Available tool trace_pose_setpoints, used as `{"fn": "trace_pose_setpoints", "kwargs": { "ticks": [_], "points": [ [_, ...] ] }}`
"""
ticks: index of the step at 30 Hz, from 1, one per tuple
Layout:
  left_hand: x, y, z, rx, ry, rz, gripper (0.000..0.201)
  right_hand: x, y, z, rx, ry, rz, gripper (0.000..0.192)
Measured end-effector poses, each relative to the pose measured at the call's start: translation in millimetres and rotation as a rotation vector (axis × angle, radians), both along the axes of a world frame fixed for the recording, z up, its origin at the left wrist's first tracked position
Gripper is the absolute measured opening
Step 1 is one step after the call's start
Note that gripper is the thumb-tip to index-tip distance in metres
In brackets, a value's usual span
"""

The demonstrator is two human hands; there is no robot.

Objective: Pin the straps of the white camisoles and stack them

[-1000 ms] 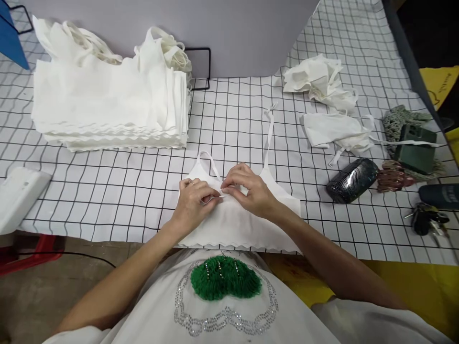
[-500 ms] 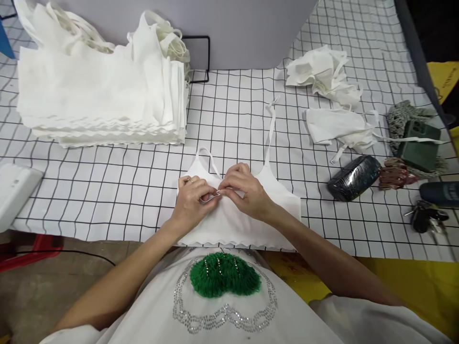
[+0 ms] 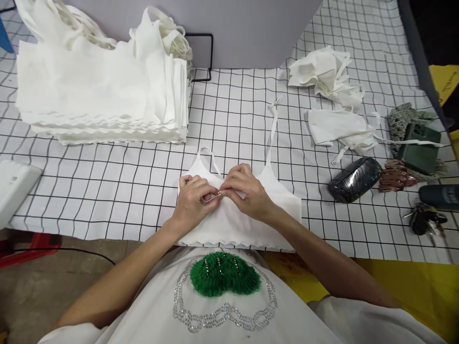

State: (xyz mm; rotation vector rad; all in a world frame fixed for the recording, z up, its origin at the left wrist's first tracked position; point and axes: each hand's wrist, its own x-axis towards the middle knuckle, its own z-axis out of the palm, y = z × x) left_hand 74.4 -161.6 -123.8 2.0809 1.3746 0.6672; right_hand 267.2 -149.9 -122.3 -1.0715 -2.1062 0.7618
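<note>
Left hand: the left hand (image 3: pixel 195 200) rests on the middle of a white camisole top (image 3: pixel 236 217), fingers curled and pressed together, pinching a small metal ring or clasp (image 3: pixel 211 197) at the neckline. A ring shows on one finger.
Right hand: the right hand (image 3: pixel 247 191) meets the left fingertip to fingertip, thumb and forefinger pinched on the thin strap end (image 3: pixel 224 192) at that same clasp. What exactly passes through the clasp is too small to tell.
Work piece: the camisole top lies flat at the near edge of the checked table cover (image 3: pixel 125 191), scalloped hem toward the person. The left strap (image 3: pixel 211 160) forms a closed loop beside the hands. The right strap (image 3: pixel 272 129) lies stretched out straight, away from the person, its far end loose on the cover.
Progress, as judged: one strap fitting is in hand at the centre of the neckline and looks unfinished; the long strap appears not yet attended to.
Finished or waiting stock: a tall stack of folded white tops (image 3: pixel 103 91) stands at far left, well apart from the hands. Whether done or pending cannot be told.
Loose pieces: two crumpled white garments (image 3: pixel 330 76) and (image 3: pixel 340 129) lie at far right, untidy, straps trailing.
Other items: a dark glossy case (image 3: pixel 353 179), a green phone (image 3: pixel 418 148) on a knitted pouch, a bunch of keys (image 3: pixel 425 220), all right of the work piece.
Backdrop: a grey board (image 3: pixel 233 28) on a black wire stand (image 3: pixel 202 55) behind the stack.
</note>
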Motion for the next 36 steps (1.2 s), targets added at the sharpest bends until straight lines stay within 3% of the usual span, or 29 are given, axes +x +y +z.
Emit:
{"fn": "trace_pose_setpoints", "kwargs": {
  "ticks": [5,11,15,20,25,29,32,34,36],
  "points": [
    [-0.3,0.0,-0.3,-0.009,-0.002,0.001,0.020,3.2,1.9,3.0,0.050,-0.062,0.044,0.020],
    [-0.9,-0.1,3.2,-0.040,-0.045,-0.006,0.021,11.7,13.1,27.6,0.042,-0.369,0.290,0.036],
    [-8.7,2.5,16.8,-0.161,-0.092,-0.055,0.016,20.9,50.9,47.4,-0.149,-0.362,0.403,0.018],
    [-25.8,5.3,30.7,-0.214,-0.100,-0.063,0.013,15.4,116.4,72.4,-0.164,-0.282,0.367,0.040],
    [-33.8,7.7,20.4,-0.095,-0.002,0.035,0.011,-20.3,148.7,67.2,-0.123,-0.263,0.304,0.040],
    [-40.7,5.1,10.1,0.130,0.101,0.106,0.007,-24.7,138.5,46.6,-0.120,-0.241,0.229,0.013],
    [-46.9,3.1,8.3,0.281,0.126,0.134,0.013,11.6,122.8,38.4,-0.056,-0.100,0.071,0.020],
    [-45.8,4.1,11.9,0.301,0.068,0.109,0.014,48.7,113.4,39.5,-0.046,-0.082,-0.188,0.015],
    [-36.0,8.6,20.0,0.226,-0.053,0.056,0.013,82.7,106.4,42.8,-0.052,-0.147,-0.443,0.016]
  ]
}}
